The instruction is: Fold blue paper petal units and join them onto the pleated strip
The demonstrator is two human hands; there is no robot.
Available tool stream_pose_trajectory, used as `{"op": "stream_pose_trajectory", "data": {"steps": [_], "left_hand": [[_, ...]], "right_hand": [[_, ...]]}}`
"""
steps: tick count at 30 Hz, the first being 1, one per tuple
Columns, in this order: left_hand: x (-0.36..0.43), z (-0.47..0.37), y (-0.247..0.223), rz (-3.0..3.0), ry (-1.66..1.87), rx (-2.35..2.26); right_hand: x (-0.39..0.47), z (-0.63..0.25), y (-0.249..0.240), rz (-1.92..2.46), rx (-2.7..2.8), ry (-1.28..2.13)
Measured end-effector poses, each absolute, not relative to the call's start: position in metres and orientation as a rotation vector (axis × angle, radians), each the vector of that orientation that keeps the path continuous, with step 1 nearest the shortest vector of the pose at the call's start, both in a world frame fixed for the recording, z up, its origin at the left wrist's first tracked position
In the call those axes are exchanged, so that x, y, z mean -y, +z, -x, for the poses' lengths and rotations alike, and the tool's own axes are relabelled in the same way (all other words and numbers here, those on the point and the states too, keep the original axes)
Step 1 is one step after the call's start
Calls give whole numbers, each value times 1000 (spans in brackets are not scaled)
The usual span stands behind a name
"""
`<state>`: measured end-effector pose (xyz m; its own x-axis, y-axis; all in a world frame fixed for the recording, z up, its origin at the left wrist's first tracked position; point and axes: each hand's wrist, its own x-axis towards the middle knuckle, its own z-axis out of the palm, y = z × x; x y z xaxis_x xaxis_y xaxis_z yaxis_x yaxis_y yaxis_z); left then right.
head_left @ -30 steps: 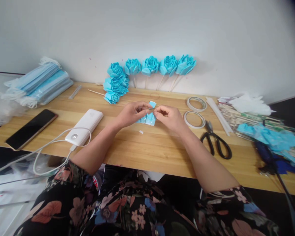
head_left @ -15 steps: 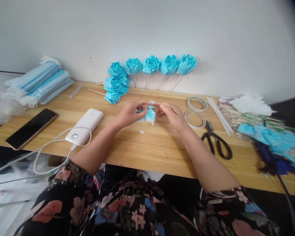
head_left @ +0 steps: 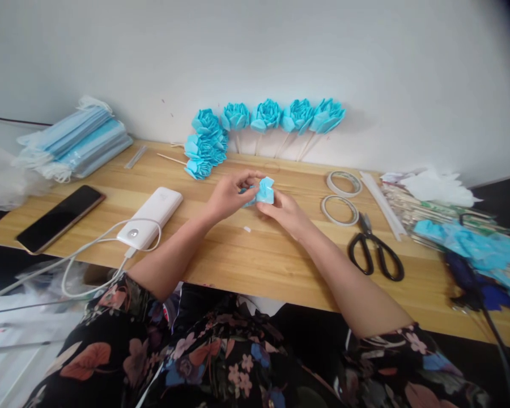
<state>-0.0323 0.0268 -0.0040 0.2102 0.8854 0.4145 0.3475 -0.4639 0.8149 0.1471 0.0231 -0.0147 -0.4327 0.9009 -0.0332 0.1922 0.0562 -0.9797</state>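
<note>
A small light-blue folded piece (head_left: 266,190), like the petals of the finished flowers, is held between both hands above the middle of the table. My left hand (head_left: 232,194) pinches its left side, thumb in front and fingers curled behind. From the right, my right hand (head_left: 283,212) grips its lower edge with the thumb in front; the other fingers are partly hidden behind it. On the tabletop just below lies a tiny white scrap (head_left: 247,229). Beyond the hands, several blue flowers on sticks (head_left: 267,115) lean against the wall, and more flowers (head_left: 206,144) lie heaped left of them.
To the right are two tape rolls (head_left: 340,210), black-handled scissors (head_left: 376,249), white strips (head_left: 381,204) and a blue scrap pile (head_left: 471,243). On the left are a power bank (head_left: 153,215) with its cable, a phone (head_left: 62,219) and stacked face masks (head_left: 76,139).
My right hand has dropped from the top of the blue piece to its lower right edge, and the piece now shows more fully. The whole view has shifted slightly.
</note>
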Motion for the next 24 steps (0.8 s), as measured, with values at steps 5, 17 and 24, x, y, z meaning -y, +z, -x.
{"op": "stream_pose_trajectory", "data": {"steps": [5,17,24], "left_hand": [[-26,31,-5,-1911,1203,-1138],[-26,35,-2,-1946,1141,-1117],[-22,31,-3,-2008,1064,-1102]], "right_hand": [[-25,-144,-22,1127,1681,1330],[-27,-158,-7,1051,1721,1448],[-31,-164,-6,1094,1775,1343]]}}
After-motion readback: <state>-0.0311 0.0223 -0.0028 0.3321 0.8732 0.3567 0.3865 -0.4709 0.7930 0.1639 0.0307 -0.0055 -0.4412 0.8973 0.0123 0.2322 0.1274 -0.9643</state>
